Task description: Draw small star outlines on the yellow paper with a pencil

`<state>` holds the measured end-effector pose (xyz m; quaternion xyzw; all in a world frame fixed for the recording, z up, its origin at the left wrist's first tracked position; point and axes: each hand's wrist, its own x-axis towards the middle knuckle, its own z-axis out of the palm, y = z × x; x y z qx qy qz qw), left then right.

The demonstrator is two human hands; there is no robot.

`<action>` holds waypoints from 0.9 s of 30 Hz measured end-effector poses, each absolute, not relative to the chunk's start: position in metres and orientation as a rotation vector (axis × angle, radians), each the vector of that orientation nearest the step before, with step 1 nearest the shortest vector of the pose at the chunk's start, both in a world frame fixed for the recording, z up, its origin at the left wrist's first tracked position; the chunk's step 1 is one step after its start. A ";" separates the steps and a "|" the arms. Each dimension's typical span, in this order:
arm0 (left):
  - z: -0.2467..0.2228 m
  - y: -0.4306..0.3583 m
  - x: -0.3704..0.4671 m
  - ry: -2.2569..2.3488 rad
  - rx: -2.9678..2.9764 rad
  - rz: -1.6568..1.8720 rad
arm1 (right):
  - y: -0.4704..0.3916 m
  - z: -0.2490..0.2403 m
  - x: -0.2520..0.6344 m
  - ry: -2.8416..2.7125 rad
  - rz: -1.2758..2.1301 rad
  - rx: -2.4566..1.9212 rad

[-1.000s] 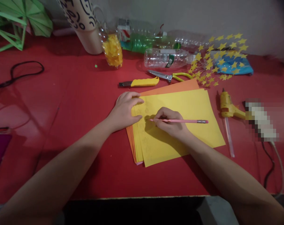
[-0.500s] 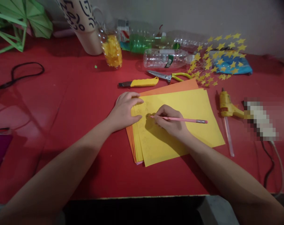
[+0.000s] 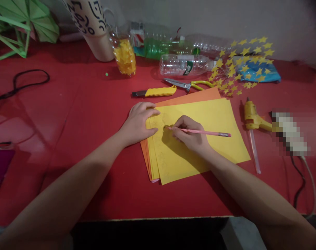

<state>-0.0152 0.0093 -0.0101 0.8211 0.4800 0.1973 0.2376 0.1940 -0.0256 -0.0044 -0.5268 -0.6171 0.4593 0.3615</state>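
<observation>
Yellow paper point(image 3: 220, 118) lies on top of a stack, over orange sheets point(image 3: 204, 94), with faint pencil marks along its left side. My left hand point(image 3: 140, 124) rests with fingers apart on the left edge of the stack, holding nothing. In my right hand point(image 3: 190, 133) is a pink pencil point(image 3: 210, 133), pinched near its tip, which points at the paper's left part. The hand's side lies on the sheet. Beyond the stack are a yellow cutter point(image 3: 160, 91) and yellow-handled scissors point(image 3: 182, 84).
The red table point(image 3: 95, 97) carries clear bottles point(image 3: 173, 66), a bottle with yellow pieces point(image 3: 125, 57), a patterned cup point(image 3: 97, 38) and yellow stars point(image 3: 231, 73). A glue gun point(image 3: 250, 114) lies right, a black cord point(image 3: 30, 71) and purple item point(image 3: 0, 166) left.
My right hand and the pencil have shifted very slightly on the paper. My left hand stays where it was.
</observation>
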 end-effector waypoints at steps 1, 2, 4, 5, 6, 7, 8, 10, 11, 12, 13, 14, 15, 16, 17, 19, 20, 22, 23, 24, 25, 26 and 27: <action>-0.010 0.009 -0.015 1.316 2.253 0.541 | -0.025 -0.005 0.194 -1.588 1.183 -1.357; -0.011 0.009 -0.015 1.317 2.256 0.539 | -0.025 -0.005 0.194 -1.586 1.182 -1.357; -0.011 0.010 -0.015 1.319 2.257 0.536 | -0.025 -0.005 0.194 -1.587 1.182 -1.362; -0.010 0.010 -0.015 1.319 2.257 0.535 | -0.025 -0.005 0.194 -1.590 1.182 -1.366; -0.010 0.010 -0.015 1.319 2.256 0.533 | -0.025 -0.004 0.194 -1.595 1.180 -1.370; -0.010 0.010 -0.015 1.320 2.254 0.530 | -0.025 -0.003 0.194 -1.602 1.176 -1.373; -0.009 0.009 -0.015 1.321 2.252 0.526 | -0.025 -0.002 0.194 -1.610 1.172 -1.375; -0.009 0.009 -0.015 1.323 2.249 0.516 | -0.025 0.000 0.194 -1.624 1.161 -1.379; -0.008 0.009 -0.015 1.322 2.247 0.513 | -0.026 0.001 0.194 -1.629 1.159 -1.380; -0.008 0.009 -0.015 1.320 2.245 0.512 | -0.026 0.001 0.194 -1.633 1.158 -1.379; -0.008 0.009 -0.015 1.319 2.244 0.513 | -0.026 0.002 0.194 -1.638 1.159 -1.377; -0.007 0.009 -0.015 1.316 2.244 0.512 | -0.025 0.002 0.194 -1.642 1.159 -1.373; -0.007 0.009 -0.015 1.314 2.245 0.510 | -0.025 0.002 0.194 -1.647 1.156 -1.365; -0.007 0.009 -0.015 1.313 2.246 0.508 | -0.025 0.002 0.195 -1.653 1.150 -1.359; -0.007 0.009 -0.015 1.312 2.246 0.506 | -0.025 0.002 0.195 -1.658 1.141 -1.354; -0.007 0.009 -0.015 1.310 2.245 0.506 | -0.025 0.002 0.195 -1.671 1.123 -1.348; -0.008 0.009 -0.015 1.310 2.244 0.510 | -0.025 0.002 0.195 -1.679 1.116 -1.346; -0.008 0.009 -0.015 1.312 2.245 0.519 | -0.025 0.001 0.196 -1.695 1.109 -1.334; -0.008 0.009 -0.015 1.312 2.246 0.521 | -0.025 0.001 0.196 -1.701 1.108 -1.322; -0.008 0.009 -0.015 1.313 2.246 0.521 | -0.025 0.002 0.196 -1.705 1.109 -1.312; -0.008 0.009 -0.015 1.314 2.246 0.520 | -0.025 0.002 0.196 -1.706 1.110 -1.305; -0.008 0.009 -0.015 1.314 2.245 0.519 | -0.025 0.002 0.195 -1.708 1.113 -1.301; -0.008 0.009 -0.015 1.313 2.243 0.518 | -0.025 0.003 0.195 -1.710 1.115 -1.297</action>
